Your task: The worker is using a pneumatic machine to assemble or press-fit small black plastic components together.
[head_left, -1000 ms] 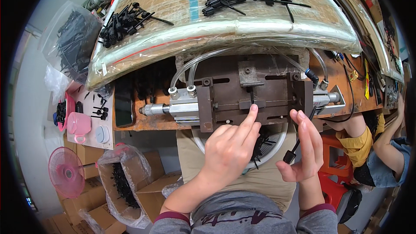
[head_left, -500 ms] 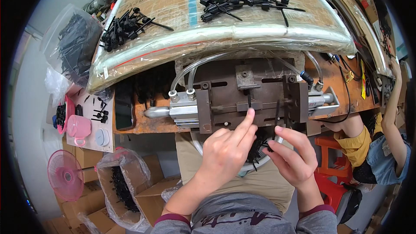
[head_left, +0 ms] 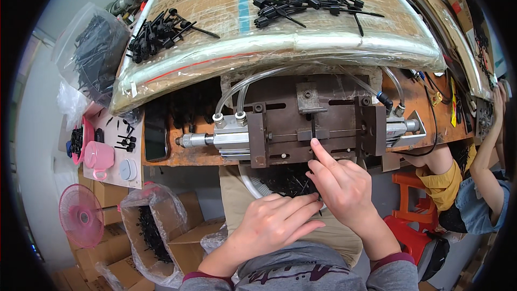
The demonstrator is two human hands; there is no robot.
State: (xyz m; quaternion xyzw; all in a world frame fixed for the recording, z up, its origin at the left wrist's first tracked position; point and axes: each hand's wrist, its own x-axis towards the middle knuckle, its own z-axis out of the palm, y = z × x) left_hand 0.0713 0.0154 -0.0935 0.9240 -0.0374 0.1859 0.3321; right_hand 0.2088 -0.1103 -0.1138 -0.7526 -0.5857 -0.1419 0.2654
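A broad cardboard-covered surface [head_left: 215, 16], wrapped in clear film, spans the far side, with loose piles of black plastic ties [head_left: 301, 2] scattered on it. Below it, on a rusty orange bench edge [head_left: 177, 156], sits a brown metal press fixture [head_left: 318, 124] with a silver pneumatic cylinder [head_left: 215, 140] running out to its left and clear hoses arching above. A thin black tie [head_left: 313, 126] stands upright in the middle of the fixture. Near the person's lap lies a round tray of black parts [head_left: 285, 180]. The right hand [head_left: 342, 188] reaches up with its index finger extended, the tip touching the fixture just under the upright tie, the other fingers curled; whether they grip anything I cannot tell. The left hand [head_left: 274, 223] lies lower, fingers loosely together and stretched toward the right hand, touching small black pieces at its fingertips. At far left stands a pink fan [head_left: 81, 215].
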